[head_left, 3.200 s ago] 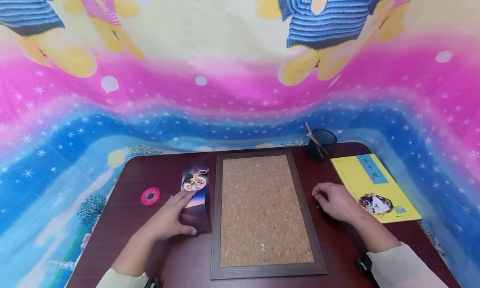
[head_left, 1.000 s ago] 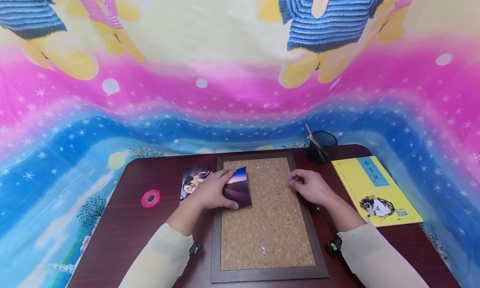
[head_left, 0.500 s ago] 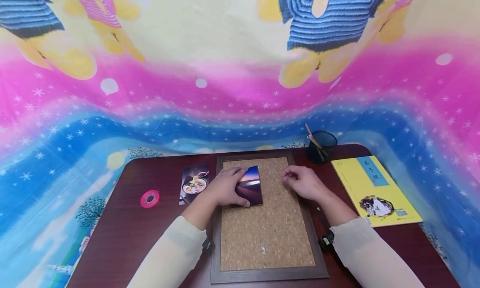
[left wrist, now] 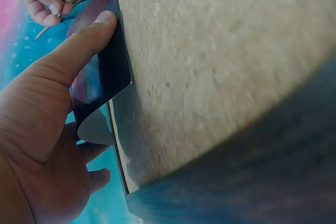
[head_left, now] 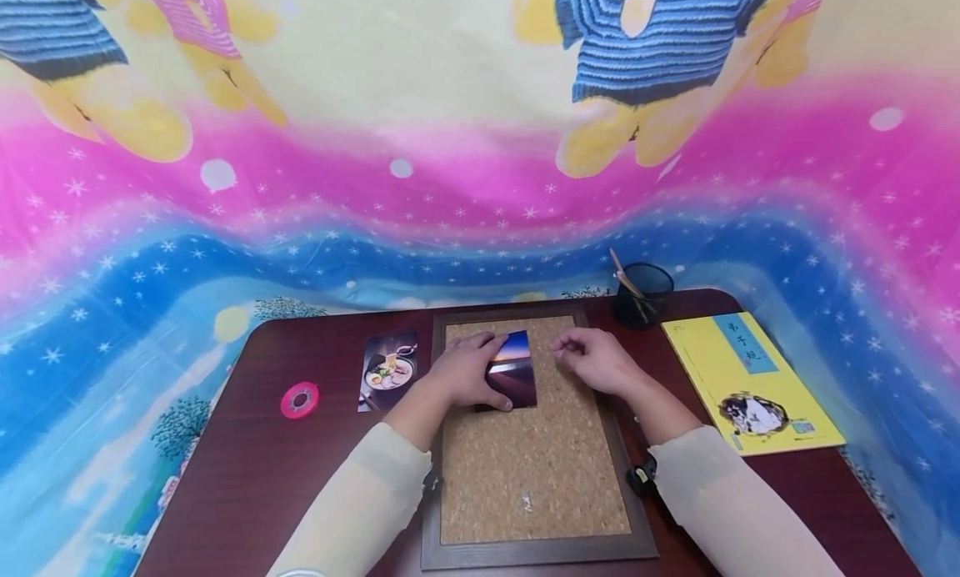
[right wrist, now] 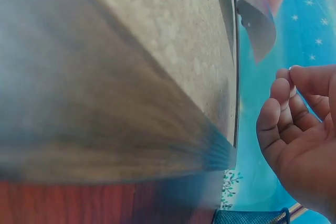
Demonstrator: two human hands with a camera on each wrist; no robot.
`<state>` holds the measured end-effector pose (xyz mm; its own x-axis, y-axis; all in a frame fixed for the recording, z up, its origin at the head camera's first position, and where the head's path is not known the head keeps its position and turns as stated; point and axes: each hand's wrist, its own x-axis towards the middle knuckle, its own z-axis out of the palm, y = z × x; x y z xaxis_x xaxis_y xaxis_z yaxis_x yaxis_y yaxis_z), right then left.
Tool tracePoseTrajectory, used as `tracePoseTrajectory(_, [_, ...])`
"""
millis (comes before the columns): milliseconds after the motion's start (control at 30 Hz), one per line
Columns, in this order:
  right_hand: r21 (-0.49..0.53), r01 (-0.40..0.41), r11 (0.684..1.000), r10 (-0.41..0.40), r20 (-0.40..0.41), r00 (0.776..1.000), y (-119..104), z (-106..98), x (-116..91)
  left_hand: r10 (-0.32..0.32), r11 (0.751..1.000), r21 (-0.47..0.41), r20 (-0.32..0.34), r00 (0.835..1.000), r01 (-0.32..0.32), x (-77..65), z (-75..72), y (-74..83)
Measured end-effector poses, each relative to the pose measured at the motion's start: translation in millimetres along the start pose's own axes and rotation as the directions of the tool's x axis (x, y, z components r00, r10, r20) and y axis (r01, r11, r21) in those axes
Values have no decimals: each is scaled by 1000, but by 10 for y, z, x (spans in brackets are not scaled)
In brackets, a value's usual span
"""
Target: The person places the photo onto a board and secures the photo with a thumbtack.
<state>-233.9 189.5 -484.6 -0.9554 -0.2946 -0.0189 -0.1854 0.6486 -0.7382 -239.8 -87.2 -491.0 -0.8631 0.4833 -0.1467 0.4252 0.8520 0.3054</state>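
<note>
My left hand (head_left: pixel 465 373) holds a glossy photo (head_left: pixel 514 373) of a blue and purple dusk scene over the upper part of the cork board (head_left: pixel 540 469). In the left wrist view, my thumb lies on one face of the bent photo (left wrist: pixel 118 59), with fingers behind it. Beside the photo, my right hand (head_left: pixel 596 362) is over the board's right side, thumb and index fingertips together. At those fingertips in the left wrist view shows a tiny pin-like thing (left wrist: pixel 59 16), mostly hidden. A second photo, of a noodle bowl (head_left: pixel 388 373), lies left of the board.
A pink tape roll (head_left: pixel 300 400) lies at the table's left. Back right stands a black mesh pen cup (head_left: pixel 643 298) with pencils; a yellow book (head_left: pixel 753 385) is at the right edge. Small clear bits (head_left: pixel 527 502) show low on the cork. A patterned cloth hangs behind.
My left hand has carried the dusk photo rightward from beside the board to over the cork, uncovering the noodle-bowl photo. My right hand has moved left toward it.
</note>
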Motion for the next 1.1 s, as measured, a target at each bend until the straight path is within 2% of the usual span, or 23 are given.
tracePoseTrajectory(200, [-4, 13, 1000, -13, -4, 1000, -29, 8, 53, -4, 1000, 18, 17, 1000, 4, 97, 6, 51])
tracePoseTrajectory(400, [-9, -7, 1000, 7, 1, 1000, -17, 25, 98, -28, 999, -38, 48, 998, 30, 161, 0, 39])
tracePoseTrajectory(567, [-10, -15, 1000, 15, -1, 1000, -10, 29, 117, -45, 997, -63, 49, 998, 48, 201, 3, 4])
tracePoseTrajectory(1100, [-12, -22, 1000, 22, 15, 1000, -23, 86, 313, 13, 995, -96, 85, 996, -5, 282, 45, -43])
